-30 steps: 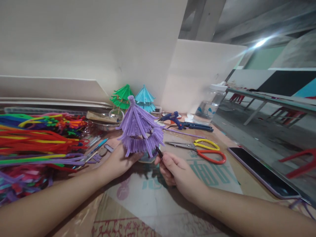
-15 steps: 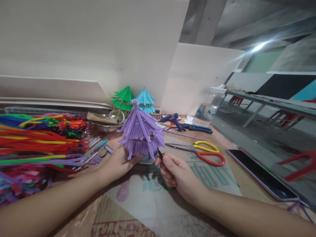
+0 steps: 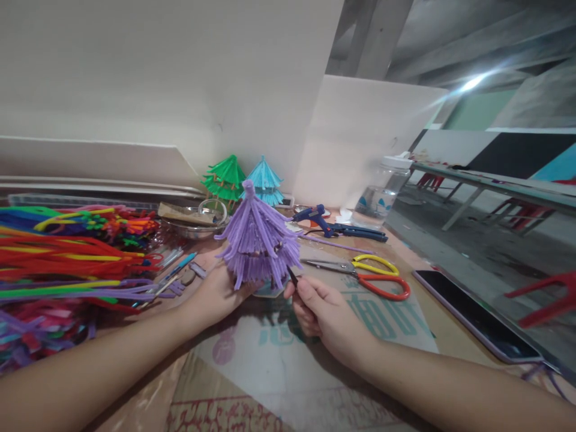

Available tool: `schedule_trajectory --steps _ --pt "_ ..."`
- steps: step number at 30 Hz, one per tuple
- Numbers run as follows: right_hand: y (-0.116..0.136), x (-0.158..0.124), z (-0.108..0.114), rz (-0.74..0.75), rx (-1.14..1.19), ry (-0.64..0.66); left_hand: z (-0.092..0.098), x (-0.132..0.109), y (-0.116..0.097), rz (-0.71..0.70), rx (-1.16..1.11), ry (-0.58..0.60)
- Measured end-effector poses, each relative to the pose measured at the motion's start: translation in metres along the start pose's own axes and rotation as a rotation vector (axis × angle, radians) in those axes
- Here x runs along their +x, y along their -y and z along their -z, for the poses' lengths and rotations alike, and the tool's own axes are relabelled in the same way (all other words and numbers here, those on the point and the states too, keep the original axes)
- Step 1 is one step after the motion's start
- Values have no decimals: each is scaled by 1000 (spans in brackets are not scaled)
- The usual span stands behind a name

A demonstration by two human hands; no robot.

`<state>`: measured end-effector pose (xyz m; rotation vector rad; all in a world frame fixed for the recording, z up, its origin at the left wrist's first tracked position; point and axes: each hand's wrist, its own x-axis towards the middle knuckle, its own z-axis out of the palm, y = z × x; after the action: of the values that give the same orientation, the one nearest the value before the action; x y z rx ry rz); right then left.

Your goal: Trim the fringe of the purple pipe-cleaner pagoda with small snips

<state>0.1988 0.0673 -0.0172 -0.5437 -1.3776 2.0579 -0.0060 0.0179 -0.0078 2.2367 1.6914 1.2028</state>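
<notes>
A purple two-tiered pavilion model made of pipe cleaners [image 3: 252, 240] stands upright in front of me. My left hand [image 3: 220, 291] is closed on its lower part from the left; the model's fringe covers most of the fingers. In a pinch, my right hand [image 3: 317, 303] holds a thin black pointed tool [image 3: 292, 276]. The tool's tip touches or nearly touches the right edge of the lower fringe. Just behind the model are a green pipe-cleaner model [image 3: 225, 177] and a light blue one [image 3: 265, 180].
Bundled coloured pipe cleaners [image 3: 67, 258] lie left, beside a metal bowl [image 3: 193, 222]. Scissors with yellow and orange handles [image 3: 378, 279], a blue glue gun [image 3: 315, 217], dark pliers [image 3: 360, 233] and a phone [image 3: 472, 315] lie right. A water bottle [image 3: 382, 189] stands behind.
The purple model has shifted very slightly to the right. Both hands keep their grips, and the black tool stays at the lower fringe.
</notes>
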Motion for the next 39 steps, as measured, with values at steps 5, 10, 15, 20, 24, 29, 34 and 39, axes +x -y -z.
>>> schedule_trajectory --steps 5,10,15,20,24,29,34,39 --pt "1 -1 -1 -20 -7 6 -1 0 2 46 -35 -39" --pt "0 -1 0 -2 -19 -4 -2 -1 1 60 -63 -64" --pt "0 0 0 14 -15 11 -2 0 2 42 -56 -40" --pt "1 0 1 11 -8 14 -1 1 1 44 -45 -25" --pt "1 -1 1 14 -11 10 -1 0 1 63 -48 -24" --pt "1 -1 0 8 -43 -14 -2 0 2 68 -71 -38" --pt "2 -1 0 5 -43 0 -2 0 1 72 -86 -26" --pt "1 -1 0 8 -39 21 -3 -2 4 58 -71 -24"
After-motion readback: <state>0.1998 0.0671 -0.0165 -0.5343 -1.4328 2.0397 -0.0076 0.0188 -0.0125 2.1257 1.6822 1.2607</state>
